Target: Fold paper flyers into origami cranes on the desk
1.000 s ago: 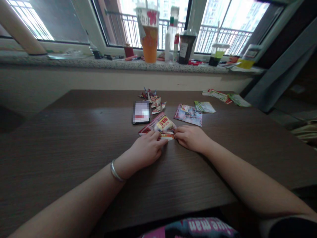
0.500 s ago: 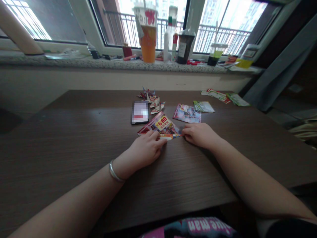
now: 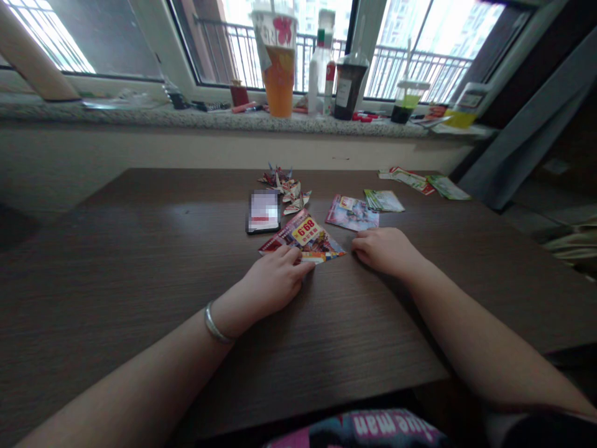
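A folded colourful flyer (image 3: 308, 237) lies flat on the dark wooden table (image 3: 140, 249), its right corner pointing right. My left hand (image 3: 275, 281), with a silver bangle on the wrist, presses its curled fingertips on the flyer's near left edge. My right hand (image 3: 385, 250) rests on the table just right of the flyer's pointed corner, fingers curled in, with a small gap to the paper and nothing in it.
A phone (image 3: 263, 211) lies beyond the flyer, with several folded paper cranes (image 3: 286, 186) behind it. More flyers (image 3: 352, 213) and a paper stack (image 3: 383, 200) lie to the right. Drink cups (image 3: 280, 68) and a bottle (image 3: 319, 68) stand on the windowsill.
My right hand slid right along the flyer, flattening it out to a point, then came off its corner. My left hand stayed pressing the paper.
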Motion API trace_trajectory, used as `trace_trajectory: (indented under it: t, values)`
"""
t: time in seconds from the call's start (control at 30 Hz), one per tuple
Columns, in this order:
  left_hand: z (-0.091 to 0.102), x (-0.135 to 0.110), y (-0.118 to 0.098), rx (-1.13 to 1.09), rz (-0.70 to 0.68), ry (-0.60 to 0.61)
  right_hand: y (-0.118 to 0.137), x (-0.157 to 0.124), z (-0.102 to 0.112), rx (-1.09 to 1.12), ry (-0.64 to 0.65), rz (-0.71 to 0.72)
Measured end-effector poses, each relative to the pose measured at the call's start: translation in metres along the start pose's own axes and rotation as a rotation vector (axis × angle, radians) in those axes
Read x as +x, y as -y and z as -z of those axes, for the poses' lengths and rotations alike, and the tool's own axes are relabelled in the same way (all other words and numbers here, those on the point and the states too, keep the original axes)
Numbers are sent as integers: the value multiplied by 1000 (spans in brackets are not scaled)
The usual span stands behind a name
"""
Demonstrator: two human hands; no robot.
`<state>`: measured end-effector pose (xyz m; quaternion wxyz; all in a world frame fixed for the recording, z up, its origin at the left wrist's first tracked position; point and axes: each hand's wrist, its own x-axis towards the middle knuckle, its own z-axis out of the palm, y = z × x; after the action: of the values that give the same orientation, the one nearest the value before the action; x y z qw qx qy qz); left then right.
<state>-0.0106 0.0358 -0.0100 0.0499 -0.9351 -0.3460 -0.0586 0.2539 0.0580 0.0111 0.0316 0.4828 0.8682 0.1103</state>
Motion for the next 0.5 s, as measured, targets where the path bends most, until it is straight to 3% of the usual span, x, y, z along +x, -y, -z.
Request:
trace_trajectory:
  t: [0.1, 0.2, 0.33, 0.5]
  values:
    - [-2, 0, 1, 8, -5, -11, 3, 0, -1, 62, -96, -34]
    - [-3, -1, 1, 24, -14, -26, 13, 2, -4, 205, -184, 60]
    - [-3, 0, 1, 42, -29, -25, 28, 8, -11, 323, -189, 271]
    - [-1, 1, 1, 69, -53, -16, 38, 11, -16, 318, -188, 289]
